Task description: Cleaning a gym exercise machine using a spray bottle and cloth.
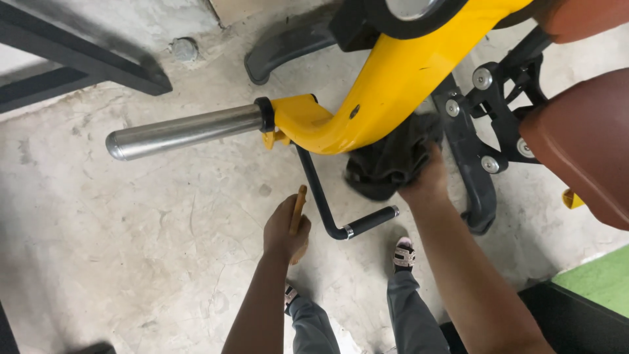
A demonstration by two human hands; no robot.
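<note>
My right hand (427, 182) grips a dark cloth (393, 157) and presses it against the underside of a yellow machine arm (386, 85). My left hand (285, 231) is closed around a thin wooden stick (299, 208), held upright just left of a black bent handle bar (327, 203). A shiny steel sleeve (183, 131) juts out to the left from the yellow arm.
Brown padded seat parts (583, 137) and a black bolted bracket (485, 118) stand at the right. A black metal frame beam (78, 59) crosses the top left. The concrete floor (131, 249) lies below, with a green mat (599, 278) at lower right. My sandalled feet (404, 252) are beneath.
</note>
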